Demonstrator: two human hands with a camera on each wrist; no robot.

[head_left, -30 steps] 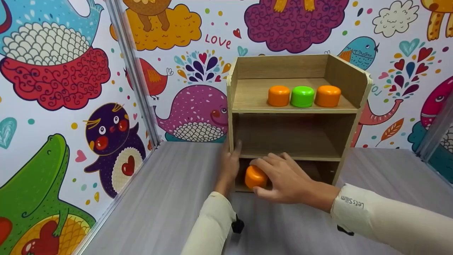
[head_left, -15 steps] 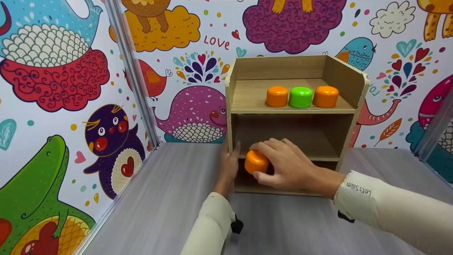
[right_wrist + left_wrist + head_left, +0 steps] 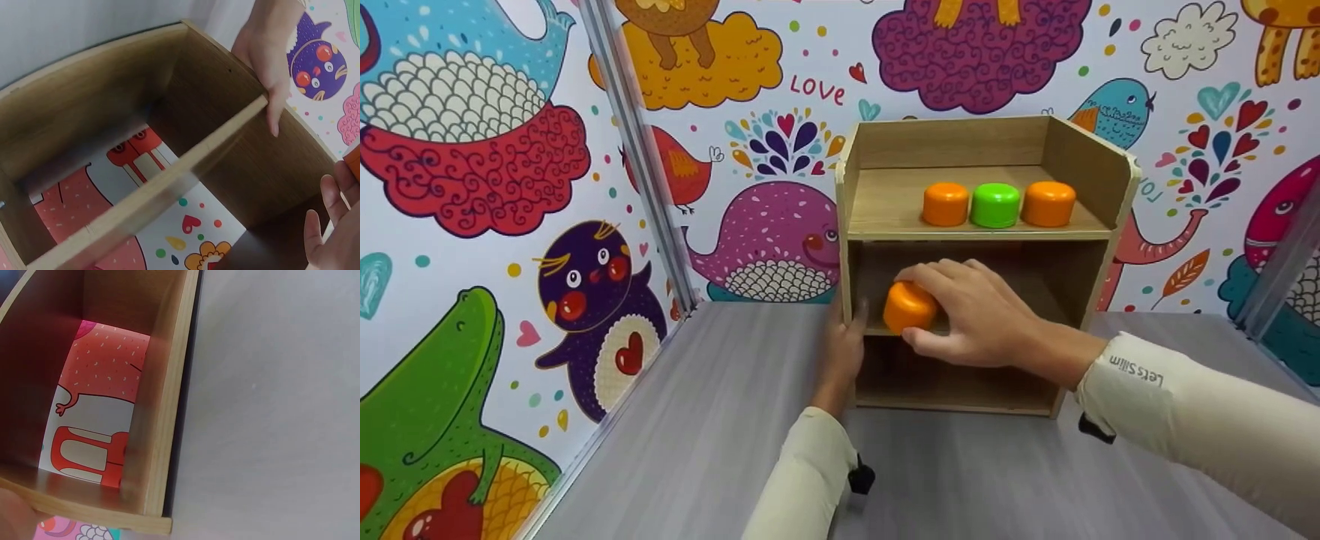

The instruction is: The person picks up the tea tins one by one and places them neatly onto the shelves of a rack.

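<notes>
A small orange rounded cylinder (image 3: 909, 307), shaped like a cap, is held tilted by my right hand (image 3: 982, 315). In the head view it overlaps the front of the middle compartment of a wooden shelf unit (image 3: 960, 236). An orange edge (image 3: 353, 160) of it shows in the right wrist view beside the right hand's fingertips (image 3: 330, 185). My left hand (image 3: 844, 352) grips the unit's left side panel. The right wrist view shows the left hand (image 3: 270, 64) with its thumb over the panel's front edge; its other fingers are mostly hidden outside.
On the top shelf stand an orange cylinder (image 3: 946, 204), a green cylinder (image 3: 995, 205) and another orange cylinder (image 3: 1048, 204) in a row. The unit stands on a grey table (image 3: 735, 420). Patterned walls (image 3: 780, 225) rise behind and at the sides.
My right hand has lifted the orange cylinder from the bottom compartment's front up to the middle compartment's level. My left hand stays on the side panel.
</notes>
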